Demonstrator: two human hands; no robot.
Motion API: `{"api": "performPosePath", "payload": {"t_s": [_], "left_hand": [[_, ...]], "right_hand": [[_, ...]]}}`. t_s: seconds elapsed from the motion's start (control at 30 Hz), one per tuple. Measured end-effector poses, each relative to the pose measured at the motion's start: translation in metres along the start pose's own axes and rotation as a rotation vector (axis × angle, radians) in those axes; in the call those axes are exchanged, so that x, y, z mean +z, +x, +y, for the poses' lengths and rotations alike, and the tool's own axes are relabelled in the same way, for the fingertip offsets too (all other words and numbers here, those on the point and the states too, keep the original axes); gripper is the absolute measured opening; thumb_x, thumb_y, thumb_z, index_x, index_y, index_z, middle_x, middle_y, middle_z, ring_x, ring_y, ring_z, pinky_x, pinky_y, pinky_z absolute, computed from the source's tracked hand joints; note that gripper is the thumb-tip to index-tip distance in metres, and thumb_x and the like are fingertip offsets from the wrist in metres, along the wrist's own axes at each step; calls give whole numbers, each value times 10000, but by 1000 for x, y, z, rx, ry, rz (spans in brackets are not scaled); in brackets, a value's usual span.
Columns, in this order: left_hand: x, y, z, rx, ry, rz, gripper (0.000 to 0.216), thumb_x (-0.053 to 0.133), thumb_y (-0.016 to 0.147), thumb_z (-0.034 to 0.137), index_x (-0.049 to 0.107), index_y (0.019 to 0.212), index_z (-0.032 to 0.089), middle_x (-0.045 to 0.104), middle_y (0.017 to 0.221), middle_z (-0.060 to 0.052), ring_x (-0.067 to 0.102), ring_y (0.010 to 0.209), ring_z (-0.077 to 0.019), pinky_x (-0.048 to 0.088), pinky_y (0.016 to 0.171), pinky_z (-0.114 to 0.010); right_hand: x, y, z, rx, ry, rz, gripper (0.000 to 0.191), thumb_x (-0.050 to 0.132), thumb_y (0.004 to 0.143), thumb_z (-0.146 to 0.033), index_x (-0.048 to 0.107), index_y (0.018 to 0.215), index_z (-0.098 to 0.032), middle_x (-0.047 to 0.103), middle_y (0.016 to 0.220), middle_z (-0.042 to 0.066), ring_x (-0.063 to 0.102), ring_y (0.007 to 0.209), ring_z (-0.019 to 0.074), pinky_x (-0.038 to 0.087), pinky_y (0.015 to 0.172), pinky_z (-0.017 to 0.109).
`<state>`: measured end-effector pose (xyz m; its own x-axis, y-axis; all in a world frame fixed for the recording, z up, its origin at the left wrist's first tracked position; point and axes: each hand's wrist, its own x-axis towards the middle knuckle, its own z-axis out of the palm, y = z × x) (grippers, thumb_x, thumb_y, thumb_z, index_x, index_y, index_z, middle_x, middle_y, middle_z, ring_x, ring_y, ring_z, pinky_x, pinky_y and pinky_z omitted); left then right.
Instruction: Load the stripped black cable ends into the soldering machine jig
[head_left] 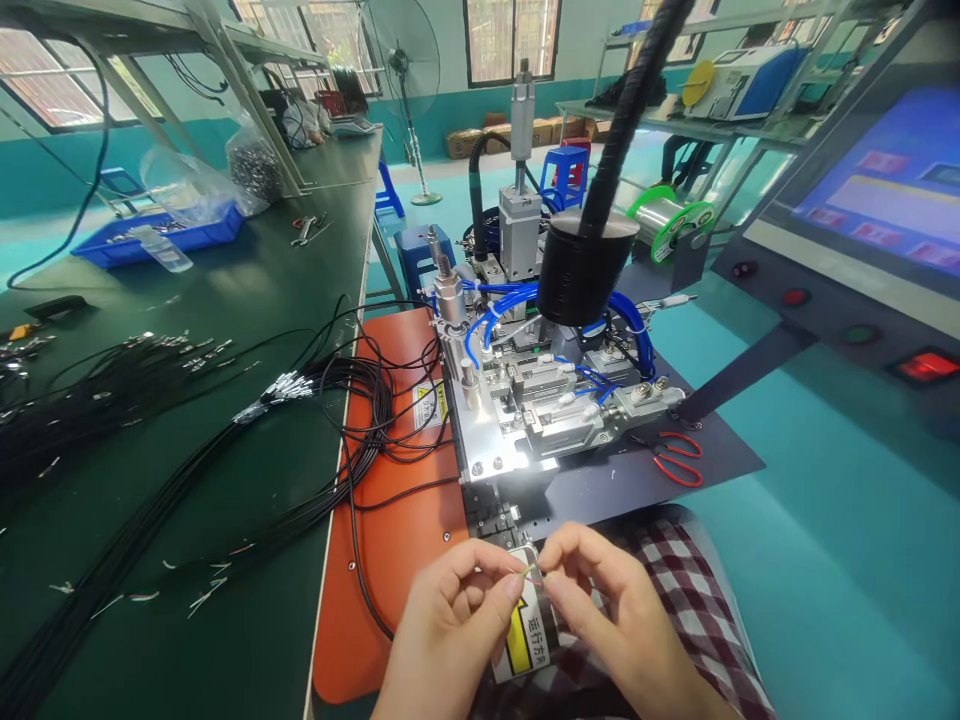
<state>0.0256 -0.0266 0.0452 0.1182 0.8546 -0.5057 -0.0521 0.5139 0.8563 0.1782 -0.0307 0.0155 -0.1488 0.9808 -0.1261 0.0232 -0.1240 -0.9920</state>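
Observation:
Thin coloured wires (532,573), greenish and reddish, stretch across the small gap between my two hands. My left hand (457,625) pinches them between thumb and index finger. From the other side, my right hand (619,610) closes its thumb and index finger on their ends. Below the fingers lies a label with a yellow arrow (519,640), partly covered by my hands. A black cable (362,580) runs over the orange plate (405,560) toward my left hand; whether the wires belong to it is hidden. Just beyond my hands stands a metal machine (547,400) with blue air tubes.
Bundles of black cables (187,465) spread over the green table (247,660) at left. Red-handled scissors (679,460) lie right of the machine. A control panel (862,260) rises at right, and a black flexible duct (585,265) hangs above the machine. A solder-like wire spool (671,222) stands behind.

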Motion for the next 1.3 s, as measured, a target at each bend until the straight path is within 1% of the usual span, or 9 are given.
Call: {"api": "performPosePath", "payload": {"t_s": [0.17, 0.3, 0.43, 0.53, 0.67, 0.8, 0.9, 1.13, 1.3], "left_hand": [[1, 0, -2, 8, -9, 6, 301, 755, 671, 407, 659, 771, 140, 504, 500, 48, 424, 443, -76, 331, 438, -183], [2, -1, -1, 5, -8, 2, 281, 751, 677, 393, 658, 766, 143, 480, 487, 59, 405, 442, -69, 321, 437, -176], [2, -2, 2, -4, -3, -35, 252, 746, 681, 379, 648, 734, 153, 432, 446, 77, 367, 411, -59, 293, 423, -174], [1, -2, 2, -18, 21, -63, 245, 736, 690, 375, 627, 726, 158, 402, 423, 89, 346, 396, -54, 268, 420, -173], [1, -2, 2, -61, 74, -107, 246, 719, 693, 367, 602, 721, 153, 406, 423, 88, 343, 393, -50, 214, 415, -173], [0, -1, 0, -64, 106, -164, 209, 699, 715, 335, 595, 707, 153, 410, 420, 87, 339, 392, -49, 216, 419, -178], [-2, 0, -5, -28, 99, -127, 198, 672, 758, 331, 583, 705, 162, 387, 423, 94, 322, 398, -48, 216, 418, -174], [-6, 2, -14, 20, 24, -53, 239, 617, 818, 385, 557, 745, 165, 392, 446, 94, 295, 420, -44, 221, 428, -160], [-4, 3, -15, 28, -35, -8, 197, 622, 809, 337, 540, 734, 174, 373, 447, 100, 272, 408, -40, 195, 424, -167]], "right_hand": [[-2, 3, -2, -67, -94, -1, 151, 598, 821, -296, 588, 714, -190, 512, 639, -16, 462, 559, 128, 395, 525, 238], [0, 5, -1, 45, 16, -3, 195, 621, 796, -319, 579, 665, -182, 485, 599, -30, 416, 553, 116, 359, 516, 228], [-3, 11, -4, 261, 258, -128, 211, 636, 755, -312, 548, 626, -170, 393, 478, -76, 297, 461, 76, 239, 446, 199], [-7, 18, -4, 351, 423, -247, 213, 661, 709, -298, 535, 606, -161, 344, 449, -97, 211, 433, 55, 143, 422, 198], [-14, 28, -3, 382, 463, -410, 229, 687, 711, -327, 561, 635, -151, 368, 458, -99, 211, 411, 46, 121, 406, 205], [-18, 32, -2, 330, 439, -496, 255, 709, 720, -357, 575, 653, -150, 381, 438, -105, 253, 404, 46, 152, 404, 200], [-17, 31, 2, 295, 433, -459, 269, 692, 747, -379, 565, 667, -155, 386, 438, -106, 258, 396, 46, 162, 401, 200], [-3, 16, -2, 206, 205, -179, 248, 637, 806, -381, 559, 713, -165, 395, 517, -88, 287, 453, 65, 229, 434, 204], [8, 7, -2, 154, 44, -146, 172, 586, 819, -273, 548, 686, -170, 445, 580, -58, 379, 535, 94, 309, 508, 221]]}}
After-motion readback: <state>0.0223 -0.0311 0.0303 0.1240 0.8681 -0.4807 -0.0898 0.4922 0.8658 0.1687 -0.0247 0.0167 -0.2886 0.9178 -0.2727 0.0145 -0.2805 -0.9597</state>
